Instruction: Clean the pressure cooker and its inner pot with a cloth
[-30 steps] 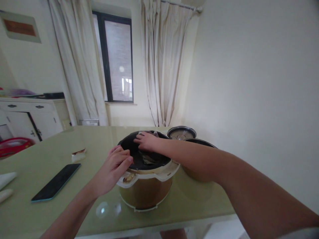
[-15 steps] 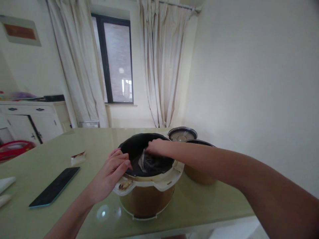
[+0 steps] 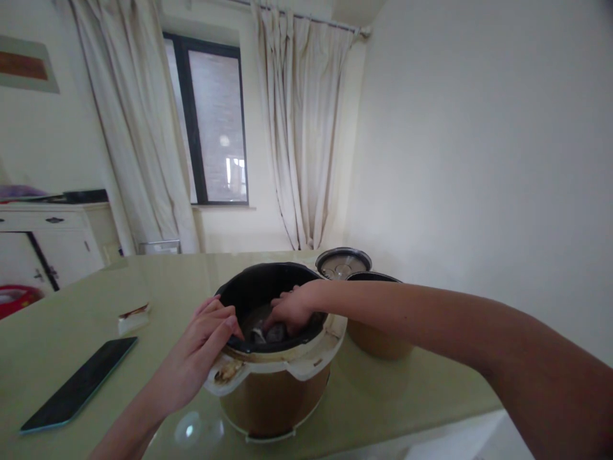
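- We have the left grip (image 3: 208, 332) closed over the near left part of the pot's rim, fingers bent across the edge and the thumb along the near side.
- Our right grip (image 3: 294, 310) is down inside the pot, closed on a bunched grey cloth (image 3: 276, 333); we cannot make out every finger.
- The pot (image 3: 272, 402) stands upright near the middle of the desk (image 3: 177, 281), its mouth open and its outer wall golden brown.
- Around the top we see a white collar (image 3: 306, 367) with brown stains, darkest at the near left, below our left wrist; within it sits a black inner bowl (image 3: 253, 287).
- The cloth lies low in that bowl, towards the near side, under our right palm.
- To the right of the pot we see a second pot (image 3: 378, 338), partly hidden under our right forearm.
- Beyond both, on the far side of the desk, lies a round lid (image 3: 352, 262) with a dark rim.
- On the left we see a dark flat slab (image 3: 81, 380) with a bluish edge, and just beyond it a small white piece (image 3: 134, 319) with a brown top edge.
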`<move>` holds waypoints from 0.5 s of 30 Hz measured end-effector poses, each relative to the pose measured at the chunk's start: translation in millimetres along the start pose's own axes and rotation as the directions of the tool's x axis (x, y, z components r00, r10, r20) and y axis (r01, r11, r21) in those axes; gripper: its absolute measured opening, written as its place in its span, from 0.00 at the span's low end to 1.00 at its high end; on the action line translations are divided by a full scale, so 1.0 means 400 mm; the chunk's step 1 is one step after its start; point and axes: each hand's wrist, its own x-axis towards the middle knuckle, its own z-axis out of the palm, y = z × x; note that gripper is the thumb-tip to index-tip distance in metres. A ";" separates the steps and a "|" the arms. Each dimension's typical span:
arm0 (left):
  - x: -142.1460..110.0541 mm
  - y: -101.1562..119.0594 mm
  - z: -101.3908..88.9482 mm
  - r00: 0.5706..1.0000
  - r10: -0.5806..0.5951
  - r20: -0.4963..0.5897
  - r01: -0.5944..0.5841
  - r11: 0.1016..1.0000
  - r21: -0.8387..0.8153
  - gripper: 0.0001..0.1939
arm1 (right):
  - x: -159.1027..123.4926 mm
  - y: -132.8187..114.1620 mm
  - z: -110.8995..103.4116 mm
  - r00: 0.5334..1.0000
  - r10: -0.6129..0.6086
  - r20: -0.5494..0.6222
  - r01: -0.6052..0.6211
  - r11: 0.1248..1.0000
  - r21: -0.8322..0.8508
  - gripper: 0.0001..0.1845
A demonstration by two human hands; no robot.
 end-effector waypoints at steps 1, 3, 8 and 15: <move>0.002 0.007 -0.002 1.000 0.015 0.014 -0.015 1.000 0.000 0.30 | -0.008 0.014 0.003 0.998 0.065 -0.013 -0.066 0.994 -0.092 0.33; 0.007 0.025 -0.007 0.999 0.046 0.030 -0.046 0.999 0.009 0.30 | -0.006 0.034 0.004 0.982 0.182 -0.056 -0.190 0.964 -0.185 0.34; 0.020 0.061 -0.013 0.993 0.084 0.077 -0.087 0.995 0.044 0.30 | 0.063 0.028 -0.025 0.981 0.160 -0.114 -0.179 0.966 -0.185 0.27; 0.015 0.041 -0.006 0.998 0.041 0.039 -0.042 0.999 0.030 0.27 | 0.127 -0.097 -0.041 0.980 -0.168 -0.110 0.161 0.985 -0.063 0.11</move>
